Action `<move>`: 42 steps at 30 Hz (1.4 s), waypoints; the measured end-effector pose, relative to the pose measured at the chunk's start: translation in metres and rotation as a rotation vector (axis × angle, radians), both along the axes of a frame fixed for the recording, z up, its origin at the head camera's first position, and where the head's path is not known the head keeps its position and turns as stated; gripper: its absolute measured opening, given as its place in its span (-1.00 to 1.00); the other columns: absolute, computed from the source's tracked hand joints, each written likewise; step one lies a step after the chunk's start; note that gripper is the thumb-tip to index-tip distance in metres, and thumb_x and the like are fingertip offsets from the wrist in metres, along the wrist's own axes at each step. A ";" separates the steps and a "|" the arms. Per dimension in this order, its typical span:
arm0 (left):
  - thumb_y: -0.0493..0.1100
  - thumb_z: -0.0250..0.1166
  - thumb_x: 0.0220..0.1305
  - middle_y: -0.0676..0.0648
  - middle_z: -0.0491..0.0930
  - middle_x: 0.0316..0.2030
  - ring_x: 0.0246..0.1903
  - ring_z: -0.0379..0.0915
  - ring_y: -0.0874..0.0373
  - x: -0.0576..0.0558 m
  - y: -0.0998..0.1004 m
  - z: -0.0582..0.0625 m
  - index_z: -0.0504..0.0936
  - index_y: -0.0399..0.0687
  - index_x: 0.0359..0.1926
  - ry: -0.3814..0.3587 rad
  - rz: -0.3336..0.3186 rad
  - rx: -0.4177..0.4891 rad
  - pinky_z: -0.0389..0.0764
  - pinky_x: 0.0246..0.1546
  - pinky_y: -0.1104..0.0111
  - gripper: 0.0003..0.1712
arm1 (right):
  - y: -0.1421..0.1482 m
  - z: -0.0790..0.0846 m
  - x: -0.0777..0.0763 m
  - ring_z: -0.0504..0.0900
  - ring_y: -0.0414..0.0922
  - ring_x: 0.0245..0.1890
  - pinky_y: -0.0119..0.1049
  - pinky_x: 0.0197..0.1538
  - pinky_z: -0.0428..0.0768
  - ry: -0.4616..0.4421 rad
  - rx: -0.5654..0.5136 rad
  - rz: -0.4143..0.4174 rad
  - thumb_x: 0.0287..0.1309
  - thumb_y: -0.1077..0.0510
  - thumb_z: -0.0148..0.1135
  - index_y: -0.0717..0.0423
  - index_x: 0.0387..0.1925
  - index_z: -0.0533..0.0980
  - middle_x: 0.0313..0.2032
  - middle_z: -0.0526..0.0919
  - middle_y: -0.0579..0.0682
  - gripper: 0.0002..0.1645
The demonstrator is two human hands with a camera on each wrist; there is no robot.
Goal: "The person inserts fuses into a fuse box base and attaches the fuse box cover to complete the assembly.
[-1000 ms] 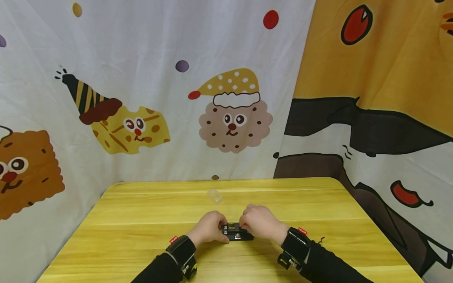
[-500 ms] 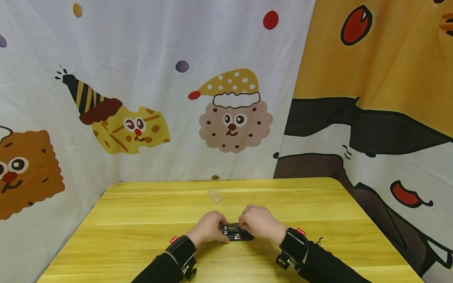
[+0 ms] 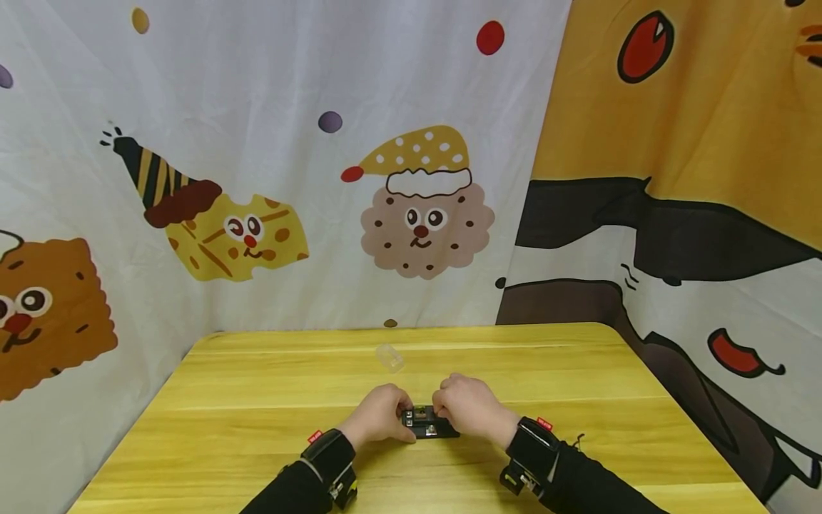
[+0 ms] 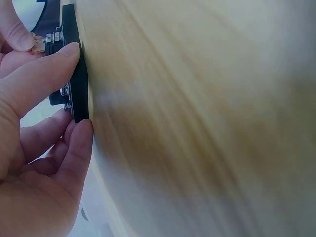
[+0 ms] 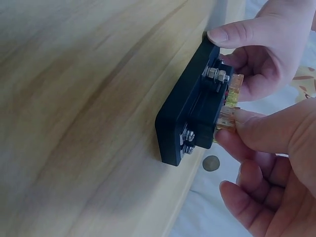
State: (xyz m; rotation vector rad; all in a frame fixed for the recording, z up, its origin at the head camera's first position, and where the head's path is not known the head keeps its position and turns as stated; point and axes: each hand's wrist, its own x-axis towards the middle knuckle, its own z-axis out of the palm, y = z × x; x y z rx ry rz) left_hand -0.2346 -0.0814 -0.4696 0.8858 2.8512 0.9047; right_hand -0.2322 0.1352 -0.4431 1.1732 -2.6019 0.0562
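Observation:
A black fuse block with metal screw terminals lies on the wooden table between both hands. My left hand grips its left end, thumb on the near edge and fingers around the far side. At the right part of the block, my right hand pinches a translucent orange blade fuse between thumb and index finger, the fuse standing at the block's top. Beside it in the right wrist view sit a yellow fuse and another orange fuse. My right hand covers the block's right end in the head view.
A clear plastic cover lies on the table beyond the hands. Behind the table's far edge hangs a cartoon-printed curtain. Black straps with devices are worn on both wrists.
The right hand and wrist have shifted very slightly to the left, still pinching at the fuse. The left hand and fuse block look unmoved.

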 end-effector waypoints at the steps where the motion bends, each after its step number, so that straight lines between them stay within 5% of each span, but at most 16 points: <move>1: -0.12 0.70 -0.29 0.08 0.52 -0.50 -0.51 0.31 0.31 0.000 0.000 0.000 0.71 -0.16 -0.35 0.002 0.000 -0.001 0.43 -0.38 0.42 -0.56 | 0.000 -0.001 0.000 0.46 -0.22 -0.47 -0.39 -0.42 0.48 -0.003 0.000 -0.004 0.01 0.20 0.50 -0.09 -0.52 0.64 -0.53 0.49 -0.23 -0.83; 23: -0.13 0.70 -0.29 0.10 0.50 -0.51 -0.52 0.31 0.31 -0.001 -0.001 -0.003 0.70 -0.15 -0.35 -0.008 -0.009 0.018 0.42 -0.41 0.43 -0.56 | -0.008 0.000 0.002 0.39 -0.22 -0.51 -0.40 -0.47 0.41 0.099 0.140 -0.001 0.01 0.19 0.48 -0.12 -0.56 0.57 -0.55 0.47 -0.19 -0.78; 31: -0.13 0.70 -0.29 0.09 0.50 -0.50 -0.52 0.32 0.32 -0.002 -0.001 -0.003 0.70 -0.16 -0.34 -0.017 -0.007 0.023 0.44 -0.39 0.42 -0.55 | -0.005 -0.003 -0.002 0.40 -0.24 -0.46 -0.39 -0.42 0.44 -0.021 0.095 -0.038 0.07 0.14 0.46 -0.11 -0.52 0.54 -0.52 0.45 -0.24 -0.79; 42: -0.13 0.69 -0.27 0.08 0.52 -0.47 -0.49 0.34 0.32 -0.002 -0.001 -0.002 0.71 -0.16 -0.30 -0.020 -0.005 0.022 0.47 -0.36 0.41 -0.54 | 0.010 0.002 -0.007 0.39 -0.31 -0.48 -0.41 -0.38 0.40 -0.177 -0.090 0.023 0.14 0.20 0.42 -0.11 -0.51 0.54 -0.49 0.48 -0.26 -0.78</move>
